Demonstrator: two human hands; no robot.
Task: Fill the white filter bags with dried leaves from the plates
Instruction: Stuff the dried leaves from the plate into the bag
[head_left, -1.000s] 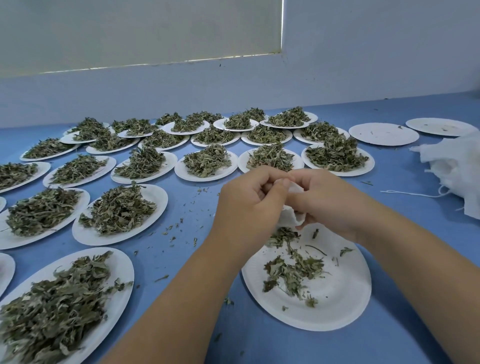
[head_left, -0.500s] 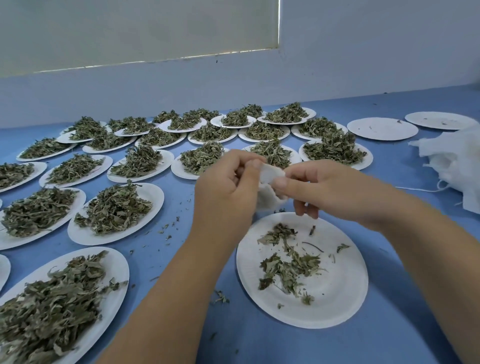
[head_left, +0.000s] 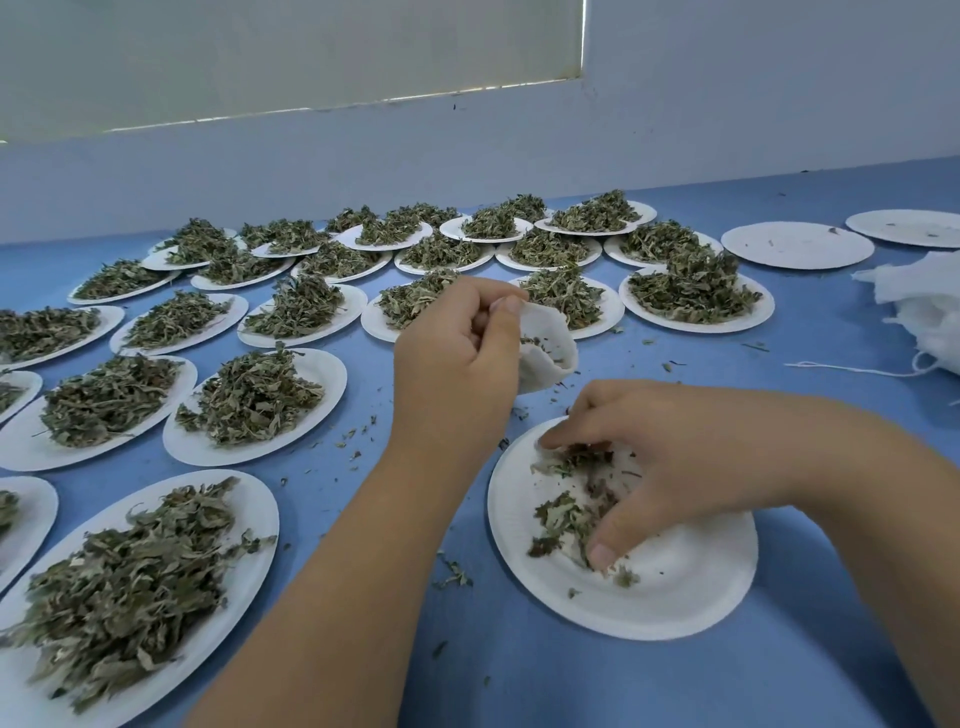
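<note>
The step in hand is the scoop. The right hand (head_left: 675, 457) is down on the near plate (head_left: 691, 587), fingers and thumb curled round the last leaves (head_left: 563, 514), gathering them into a pinch. The left hand (head_left: 457, 364) is closed on the bag (head_left: 548, 353), nipping its rim so the mouth gapes. The bag hangs clear of the counter (head_left: 519, 675), at 11 o'clock from the plate, with a few flecks inside. Next, I judge, the pinch must rise and go to 11 o'clock into that mouth without spilling. Full plates (head_left: 332, 376) fan from 9 to 12 o'clock. Bare plates (head_left: 797, 244) and spare bags (head_left: 930, 306) lie at 1 to 2 o'clock.
</note>
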